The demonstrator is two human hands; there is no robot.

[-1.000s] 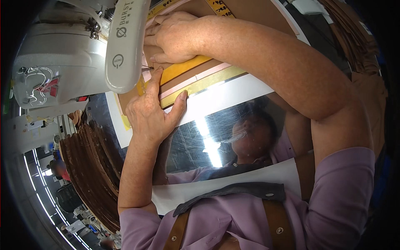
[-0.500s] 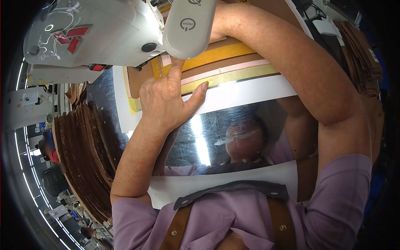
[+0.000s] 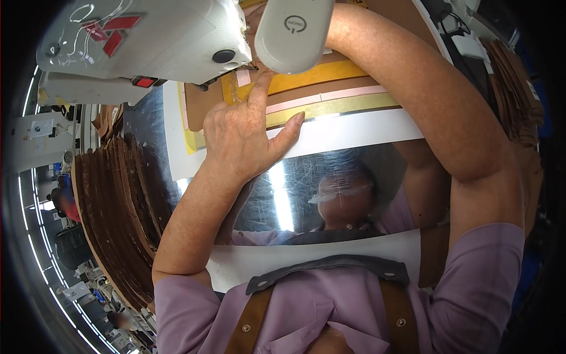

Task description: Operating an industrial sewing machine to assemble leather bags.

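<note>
My left hand lies on a flat brown panel beneath the head of a white sewing machine. Its index finger stretches forward and the thumb is spread to the side, with nothing gripped. Yellow strips and a pale pink strip run across the panel. A small pink square sits just ahead of the index finger. My right forearm curves in from the right to the far side of the panel. A rounded white lamp covers most of that hand, so its fingers cannot be made out.
White sheet lies under the panel, over a shiny metal plate. Stacked brown pieces stand at the left, and more brown pieces hang at the far right. The machine and lamp overhang the work. Other people sit far left.
The machine, lamp and panel all appear slightly farther right and higher, as if the view shifted. My left hand keeps nearly the same pose on the panel.
</note>
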